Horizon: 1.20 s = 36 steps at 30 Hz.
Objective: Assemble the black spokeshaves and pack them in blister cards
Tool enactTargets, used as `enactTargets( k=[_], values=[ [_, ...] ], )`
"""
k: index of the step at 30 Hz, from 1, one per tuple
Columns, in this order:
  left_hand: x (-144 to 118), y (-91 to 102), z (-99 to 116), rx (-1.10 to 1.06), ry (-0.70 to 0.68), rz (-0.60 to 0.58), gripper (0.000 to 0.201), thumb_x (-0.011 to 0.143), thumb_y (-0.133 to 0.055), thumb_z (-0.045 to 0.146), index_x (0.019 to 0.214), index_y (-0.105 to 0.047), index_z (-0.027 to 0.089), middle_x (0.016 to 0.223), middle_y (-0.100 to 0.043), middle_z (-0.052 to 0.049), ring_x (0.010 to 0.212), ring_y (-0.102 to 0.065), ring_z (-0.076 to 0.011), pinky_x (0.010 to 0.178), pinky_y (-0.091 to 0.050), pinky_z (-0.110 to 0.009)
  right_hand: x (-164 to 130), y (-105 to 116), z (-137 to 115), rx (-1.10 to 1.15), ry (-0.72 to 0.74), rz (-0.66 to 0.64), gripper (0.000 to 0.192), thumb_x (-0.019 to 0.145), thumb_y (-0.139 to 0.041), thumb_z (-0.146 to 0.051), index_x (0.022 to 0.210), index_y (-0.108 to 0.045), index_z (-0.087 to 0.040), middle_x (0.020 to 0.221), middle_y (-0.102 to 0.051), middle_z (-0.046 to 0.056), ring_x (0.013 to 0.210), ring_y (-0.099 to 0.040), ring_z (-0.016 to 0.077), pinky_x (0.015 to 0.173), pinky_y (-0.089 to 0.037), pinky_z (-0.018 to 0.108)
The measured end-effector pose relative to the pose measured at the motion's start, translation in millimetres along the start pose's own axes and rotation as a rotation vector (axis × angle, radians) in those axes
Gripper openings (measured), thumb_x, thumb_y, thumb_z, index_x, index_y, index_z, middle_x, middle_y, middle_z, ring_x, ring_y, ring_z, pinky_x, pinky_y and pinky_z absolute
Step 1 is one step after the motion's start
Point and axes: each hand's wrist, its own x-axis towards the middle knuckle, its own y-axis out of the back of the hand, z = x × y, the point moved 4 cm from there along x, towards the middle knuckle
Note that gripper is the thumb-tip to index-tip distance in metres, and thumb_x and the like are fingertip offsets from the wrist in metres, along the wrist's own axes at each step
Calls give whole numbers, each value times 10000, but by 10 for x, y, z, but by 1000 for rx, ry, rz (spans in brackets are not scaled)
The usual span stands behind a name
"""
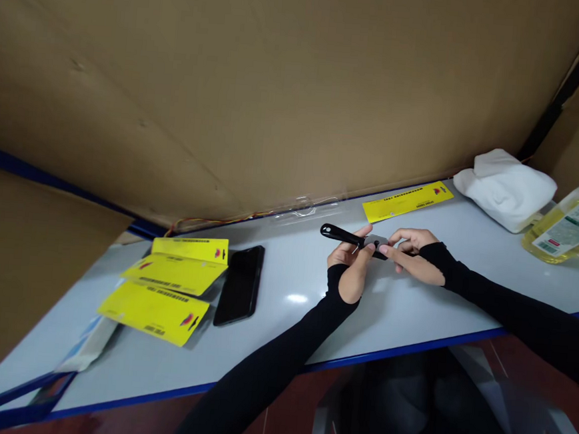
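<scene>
My left hand [349,268] grips a small tool with a black handle [337,233] that points left over the pale table [281,323]. My right hand [414,255] pinches the tool's metal end, fingertips meeting the left hand's fingers. Both arms wear black sleeves. A yellow packaging card [407,201] lies just behind the hands, and a clear plastic blister [306,209] rests by the cardboard wall.
A black phone [240,284] lies left of centre beside three yellow cards [164,286]. A folded white cloth [507,187] and a bottle of yellow liquid [566,229] stand at the right. A large cardboard wall [259,87] backs the table.
</scene>
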Motion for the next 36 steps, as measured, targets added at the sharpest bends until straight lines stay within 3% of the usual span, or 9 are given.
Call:
enactTargets(
  k=[5,10,13,20,25,30,33,36],
  values=[
    [53,32,28,46,-50,29,447,666,-974,399,1018,-836,161,891,-790,-50,817,-712,-154,886,-542,-319,-9,16,-31,-25,76,5,471,807,-788,-652,823,-721,-185,554,-656,1,476,-499,110,501,-350,253],
    [87,21,32,44,-5,-14,499,639,-980,439,1006,-838,133,844,-784,-64,699,-697,-160,672,-554,-298,-21,27,-62,-31,122,5,430,853,-761,-616,843,-743,-187,547,-641,-12,483,-509,111,514,-359,253],
    [90,27,30,55,-19,-3,481,641,-978,441,977,-842,125,865,-795,-78,689,-689,-146,629,-540,-271,-15,22,-36,-47,121,4,437,857,-754,-622,840,-739,-185,550,-648,-9,484,-509,110,512,-359,249],
    [122,22,59,61,12,-39,476,594,-1001,453,910,-841,135,827,-793,-79,681,-714,-171,629,-578,-301,7,56,-27,-41,120,4,463,846,-751,-639,828,-724,-177,546,-647,-6,480,-517,106,509,-363,246],
    [152,42,95,104,53,-52,417,588,-1002,439,802,-829,125,963,-817,-130,700,-736,-194,668,-615,-346,17,75,-11,-21,114,2,475,832,-763,-645,836,-741,-170,544,-649,-3,487,-530,105,514,-379,245],
    [136,33,95,82,36,-17,395,587,-1000,388,827,-838,119,847,-809,-113,697,-732,-197,644,-595,-319,34,51,7,-29,82,-82,477,841,-753,-659,895,-759,-184,601,-698,9,441,-513,93,460,-369,241],
    [186,63,101,39,70,39,390,557,-1010,339,816,-825,112,778,-794,-94,651,-718,-182,642,-586,-309,114,243,2,-104,22,-82,551,872,-668,-720,942,-789,-187,726,-760,54,489,-593,129,447,-398,261],
    [302,145,141,-48,123,126,383,511,-1016,262,779,-791,108,730,-776,-83,613,-707,-179,624,-574,-304,216,743,-57,-396,136,115,505,932,-597,-651,980,-808,-194,839,-787,72,671,-662,157,585,-468,277]
  ],
)
